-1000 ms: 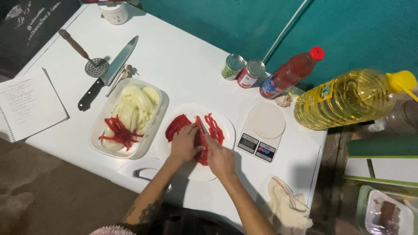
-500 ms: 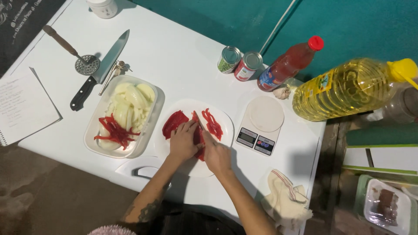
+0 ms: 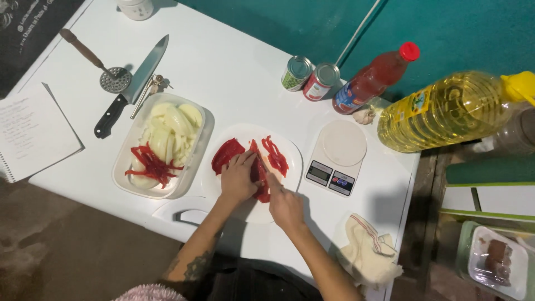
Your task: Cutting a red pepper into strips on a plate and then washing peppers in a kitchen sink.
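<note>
The red pepper piece (image 3: 259, 174), lying on the white plate (image 3: 290, 146) at the desk's (image 3: 223, 67) near edge, is judged soft, light and slippery: left hand (image 3: 237, 179) fingers press it flat, right hand (image 3: 285, 205) fingers pinch what appears to be a small knife.

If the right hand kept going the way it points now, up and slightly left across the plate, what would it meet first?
Most likely the red pepper piece right ahead of the right hand, which the left hand steadies on the white plate. Whether it already touches is unclear.
</note>
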